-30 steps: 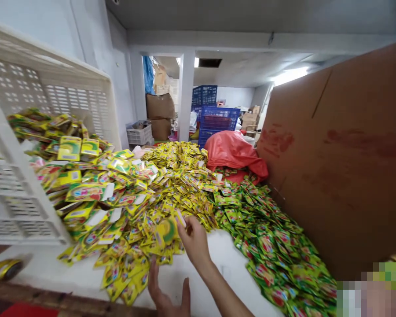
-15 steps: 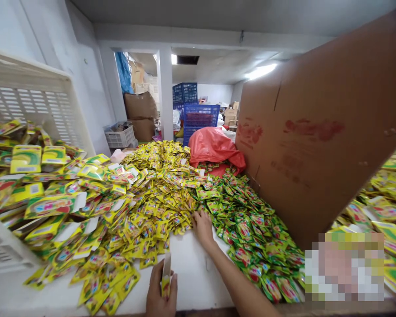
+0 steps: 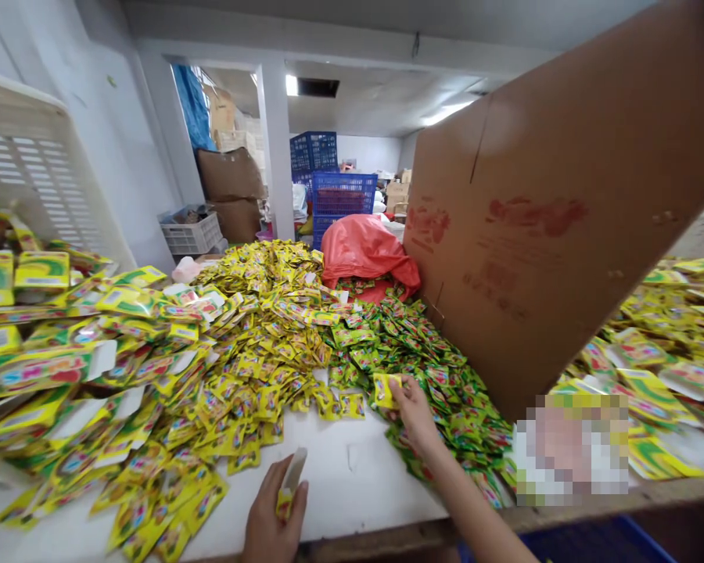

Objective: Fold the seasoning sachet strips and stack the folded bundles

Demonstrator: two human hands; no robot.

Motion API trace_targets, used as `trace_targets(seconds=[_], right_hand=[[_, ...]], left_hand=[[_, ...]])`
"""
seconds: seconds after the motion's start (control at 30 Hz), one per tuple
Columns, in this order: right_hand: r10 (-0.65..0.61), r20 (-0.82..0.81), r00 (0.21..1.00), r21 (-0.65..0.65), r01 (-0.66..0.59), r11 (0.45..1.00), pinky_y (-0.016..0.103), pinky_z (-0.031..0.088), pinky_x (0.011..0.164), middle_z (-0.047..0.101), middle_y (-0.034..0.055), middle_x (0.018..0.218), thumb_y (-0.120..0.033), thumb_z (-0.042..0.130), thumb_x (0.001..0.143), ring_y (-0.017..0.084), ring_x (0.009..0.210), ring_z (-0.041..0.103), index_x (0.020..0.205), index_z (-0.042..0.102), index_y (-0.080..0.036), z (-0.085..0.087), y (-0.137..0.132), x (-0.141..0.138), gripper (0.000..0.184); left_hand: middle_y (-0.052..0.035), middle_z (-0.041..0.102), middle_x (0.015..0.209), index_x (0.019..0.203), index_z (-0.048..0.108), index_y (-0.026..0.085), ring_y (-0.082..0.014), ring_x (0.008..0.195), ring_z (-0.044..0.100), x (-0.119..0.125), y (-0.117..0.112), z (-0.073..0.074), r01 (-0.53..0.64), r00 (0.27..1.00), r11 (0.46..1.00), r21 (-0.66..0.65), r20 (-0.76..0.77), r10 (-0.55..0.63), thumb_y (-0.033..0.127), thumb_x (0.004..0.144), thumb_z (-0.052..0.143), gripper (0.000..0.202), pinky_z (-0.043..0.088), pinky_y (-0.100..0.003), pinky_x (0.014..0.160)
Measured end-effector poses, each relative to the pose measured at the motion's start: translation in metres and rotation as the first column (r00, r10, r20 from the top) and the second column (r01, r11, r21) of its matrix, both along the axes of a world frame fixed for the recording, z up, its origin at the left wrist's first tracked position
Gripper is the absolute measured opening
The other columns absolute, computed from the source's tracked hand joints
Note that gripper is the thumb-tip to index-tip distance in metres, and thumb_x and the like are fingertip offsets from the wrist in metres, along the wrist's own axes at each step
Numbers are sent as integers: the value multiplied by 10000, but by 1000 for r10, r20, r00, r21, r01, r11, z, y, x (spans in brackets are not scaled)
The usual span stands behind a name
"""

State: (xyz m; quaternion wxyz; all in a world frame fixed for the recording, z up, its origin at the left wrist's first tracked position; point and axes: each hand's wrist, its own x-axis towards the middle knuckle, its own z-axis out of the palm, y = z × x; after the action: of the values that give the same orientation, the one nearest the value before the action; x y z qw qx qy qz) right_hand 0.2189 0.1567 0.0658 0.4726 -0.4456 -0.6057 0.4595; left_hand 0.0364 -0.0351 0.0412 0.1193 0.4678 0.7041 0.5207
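My left hand point(image 3: 274, 508) is closed around a small yellow box point(image 3: 284, 500), held on end above the near edge of the white tabletop point(image 3: 340, 461). The white flap of the box stands up. My right hand point(image 3: 415, 410) pinches a yellow sachet point(image 3: 385, 390) by its right side. Beneath and beside that hand spreads a heap of green sachets point(image 3: 457, 391). A larger heap of yellow sachets point(image 3: 264, 344) lies to the left of it, touching the green heap. Flattened-looking and open yellow boxes point(image 3: 41, 371) pile up on the far left.
A white plastic crate point(image 3: 52, 172) leans at the left with boxes spilling from it. A tall cardboard sheet point(image 3: 504, 234) divides off the right side, where more yellow boxes point(image 3: 674, 375) lie. Behind the heaps sits a red plastic bag point(image 3: 364, 250). Blue crates point(image 3: 343, 195) stand farther back.
My right hand has moved right, from the edge of the yellow heap to over the green sachets, and a yellow sachet now shows in its fingers. My left hand keeps the box. The view has turned slightly right.
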Motion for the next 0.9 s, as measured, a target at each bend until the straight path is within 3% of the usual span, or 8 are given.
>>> trace_targets(seconds=[0.1,0.23,0.33,0.4,0.53,0.63,0.73,0.9], right_hand=[[3,51,999,35,-5,999,230,418,417,587,-5,660,-525,493,738,141,494,556,965,431,-193,9,27,1,407],[50,241,969,145,-87,986,260,457,622,632,25,815,-308,614,680,170,724,597,975,513,-180,25,69,-13,337],[87,433,897,189,-185,964,282,434,719,637,16,782,-192,676,639,173,769,586,874,595,-172,34,94,-26,250],[103,545,832,202,-249,947,314,435,757,627,18,813,-225,649,719,164,797,581,869,605,-155,36,102,-33,172],[88,700,708,240,-349,906,382,423,825,585,33,969,-274,501,864,166,910,554,959,576,-136,33,99,-44,184],[39,757,652,284,-382,880,394,354,889,569,83,1020,-134,624,741,226,1022,488,903,591,-142,32,92,-44,165],[-8,774,634,332,-394,857,384,277,924,523,131,1113,-12,617,665,275,1116,397,883,584,-151,37,85,-37,261],[52,777,627,311,-455,834,313,331,845,595,58,908,-152,555,775,201,913,514,925,520,-179,41,47,-24,157]], left_hand=[[-98,683,963,1016,607,157,-244,892,639,-2,1,-2,36,999,999,-39,-26,-37,435,741,545,396,529,-313,772],[-86,695,931,1009,612,166,-235,868,649,-2,2,-4,69,997,996,-54,-44,-71,426,743,547,378,533,-299,762],[-78,697,913,1003,609,173,-231,857,649,-1,4,-7,69,997,997,-35,-24,-69,429,742,546,371,518,-306,800],[-76,695,913,991,609,177,-230,860,646,1,6,-11,41,999,999,-15,-12,-41,437,740,543,367,507,-309,822],[-62,695,903,950,621,197,-230,846,648,3,9,-20,-23,1000,999,22,-20,24,452,722,552,350,511,-303,809],[-54,698,890,944,625,206,-229,826,655,2,9,-20,-24,999,999,31,-45,26,446,715,558,339,520,-297,790],[-64,696,917,962,621,192,-232,842,652,-2,7,-14,33,996,999,-20,-87,-35,423,718,564,340,518,-298,795],[-73,699,908,982,617,170,-226,837,649,-2,4,-3,94,995,991,-92,-22,-96,406,735,558,347,521,-279,766]])
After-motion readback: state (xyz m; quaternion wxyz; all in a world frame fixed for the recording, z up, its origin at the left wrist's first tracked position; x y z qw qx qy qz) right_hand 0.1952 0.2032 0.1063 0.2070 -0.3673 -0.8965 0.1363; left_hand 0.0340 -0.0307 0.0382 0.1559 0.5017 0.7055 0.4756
